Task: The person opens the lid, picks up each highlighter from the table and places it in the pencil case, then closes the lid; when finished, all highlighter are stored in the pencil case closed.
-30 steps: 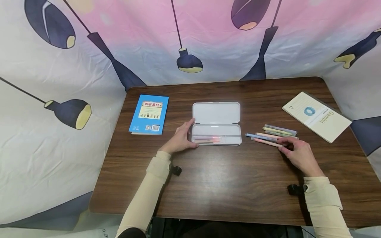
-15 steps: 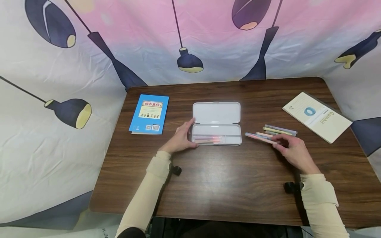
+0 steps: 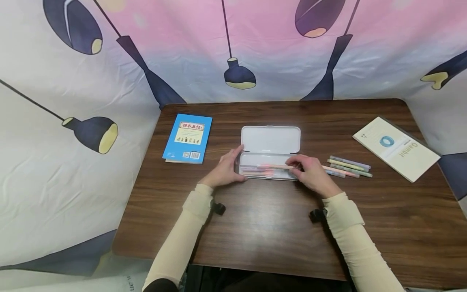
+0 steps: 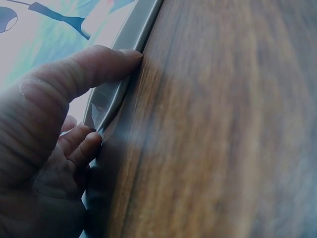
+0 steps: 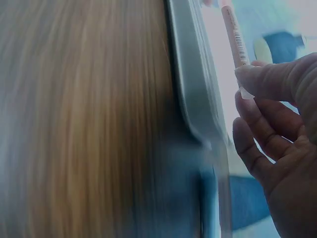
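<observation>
An open white pencil case (image 3: 270, 138) lies in the middle of the table, its lid folded back. At its left end my left hand (image 3: 224, 170) holds it; in the left wrist view the thumb lies along the front edge of the case (image 4: 134, 29) and fingertips touch the corner. My right hand (image 3: 313, 176) pinches a peach-coloured pen (image 3: 273, 166) by its right end, over the tray. A printed barcode shows on that pen (image 5: 234, 37) in the right wrist view. Several pens (image 3: 253, 173) lie inside the tray's left part.
Several pastel pens (image 3: 350, 165) lie in a loose group on the table right of the case, partly behind my right hand. A blue book (image 3: 187, 138) is at the back left. A cream notebook (image 3: 395, 150) lies at the right. Patterned cloth (image 3: 277, 48) hangs behind the table.
My right hand has moved left from the loose pens to the case, bringing the peach-coloured pen over the tray. My left hand stays at the case's left end. The head view has shifted slightly.
</observation>
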{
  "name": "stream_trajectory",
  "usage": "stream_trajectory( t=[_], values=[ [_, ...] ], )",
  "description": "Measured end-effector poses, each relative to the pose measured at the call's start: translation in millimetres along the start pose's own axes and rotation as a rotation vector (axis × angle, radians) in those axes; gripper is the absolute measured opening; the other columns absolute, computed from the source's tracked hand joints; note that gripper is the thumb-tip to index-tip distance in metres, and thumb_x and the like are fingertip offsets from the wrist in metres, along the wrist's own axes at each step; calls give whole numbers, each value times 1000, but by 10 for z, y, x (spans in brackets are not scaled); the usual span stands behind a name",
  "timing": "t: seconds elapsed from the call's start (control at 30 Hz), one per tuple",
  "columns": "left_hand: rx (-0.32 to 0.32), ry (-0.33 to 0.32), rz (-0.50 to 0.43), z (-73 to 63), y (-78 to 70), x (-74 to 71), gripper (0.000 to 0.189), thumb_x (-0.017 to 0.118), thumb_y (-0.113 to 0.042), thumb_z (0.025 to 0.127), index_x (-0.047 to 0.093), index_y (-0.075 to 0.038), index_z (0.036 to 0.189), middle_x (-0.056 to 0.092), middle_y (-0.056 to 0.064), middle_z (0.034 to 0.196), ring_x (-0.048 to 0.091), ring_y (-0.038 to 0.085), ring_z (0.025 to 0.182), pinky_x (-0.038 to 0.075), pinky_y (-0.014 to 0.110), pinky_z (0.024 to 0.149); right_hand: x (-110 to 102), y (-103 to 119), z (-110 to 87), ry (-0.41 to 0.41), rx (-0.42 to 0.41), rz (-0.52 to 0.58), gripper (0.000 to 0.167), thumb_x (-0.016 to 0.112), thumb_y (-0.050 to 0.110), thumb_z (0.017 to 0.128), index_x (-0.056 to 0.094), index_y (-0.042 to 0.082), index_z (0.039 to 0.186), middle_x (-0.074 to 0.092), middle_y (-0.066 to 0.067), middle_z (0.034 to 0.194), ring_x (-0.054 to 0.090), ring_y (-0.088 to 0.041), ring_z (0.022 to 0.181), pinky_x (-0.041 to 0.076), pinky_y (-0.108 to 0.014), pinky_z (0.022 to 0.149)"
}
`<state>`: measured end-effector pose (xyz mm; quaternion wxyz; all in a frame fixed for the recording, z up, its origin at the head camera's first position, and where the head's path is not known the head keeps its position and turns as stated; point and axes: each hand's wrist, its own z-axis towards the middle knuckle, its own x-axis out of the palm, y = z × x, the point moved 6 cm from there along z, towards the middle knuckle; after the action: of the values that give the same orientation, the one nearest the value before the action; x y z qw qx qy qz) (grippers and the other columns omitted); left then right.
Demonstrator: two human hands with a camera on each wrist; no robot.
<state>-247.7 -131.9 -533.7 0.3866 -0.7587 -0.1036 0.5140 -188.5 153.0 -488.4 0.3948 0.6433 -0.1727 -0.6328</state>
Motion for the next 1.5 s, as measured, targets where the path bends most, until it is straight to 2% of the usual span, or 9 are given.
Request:
stream_trajectory(
  t=[0.13, 0.33, 0.67, 1.0, 1.27, 1.5],
  values=[
    [4, 1, 9, 12, -30, 4, 117, 91, -32, 78, 19, -28, 170, 30, 14, 171, 22, 43, 157, 22, 67, 124, 168, 105, 111, 23, -45, 16, 15, 73, -1, 94, 76, 5, 109, 74, -10, 104, 67, -25, 94, 54, -46, 85],
    [14, 5, 3, 24, -85, 6, 115, 91, -31, 79, 20, -27, 170, 31, 12, 171, 23, 42, 156, 23, 66, 124, 304, 183, 182, 29, -94, -26, 15, 73, -1, 93, 76, 4, 107, 76, -11, 104, 68, -27, 97, 55, -48, 87],
    [25, 8, 8, 42, -85, 14, 115, 91, -31, 80, 19, -26, 170, 28, 11, 173, 23, 40, 157, 22, 64, 125, 355, 258, 186, 45, -95, -95, 15, 75, 0, 92, 76, 5, 107, 76, -11, 104, 68, -29, 96, 55, -51, 87],
    [14, 12, 10, 25, -78, 16, 116, 91, -31, 79, 18, -26, 170, 31, 11, 171, 23, 40, 157, 24, 64, 124, 374, 228, 163, 42, -93, -83, 17, 77, 1, 92, 76, 5, 108, 75, -12, 108, 67, -29, 98, 54, -51, 88],
    [-13, 14, 1, -4, -59, 14, 117, 91, -31, 79, 18, -27, 170, 25, 11, 174, 20, 40, 158, 23, 65, 125, 226, 132, 86, 7, -53, -20, 17, 75, 3, 94, 75, 5, 111, 76, -12, 111, 69, -32, 105, 55, -53, 92],
    [1, 1, 2, -19, -35, -6, 116, 90, -33, 79, 18, -26, 170, 29, 11, 172, 23, 40, 156, 24, 64, 124, -148, -101, -130, -76, 14, -37, 21, 77, 2, 93, 74, 3, 113, 74, -16, 114, 70, -36, 107, 53, -56, 94]
  ],
)
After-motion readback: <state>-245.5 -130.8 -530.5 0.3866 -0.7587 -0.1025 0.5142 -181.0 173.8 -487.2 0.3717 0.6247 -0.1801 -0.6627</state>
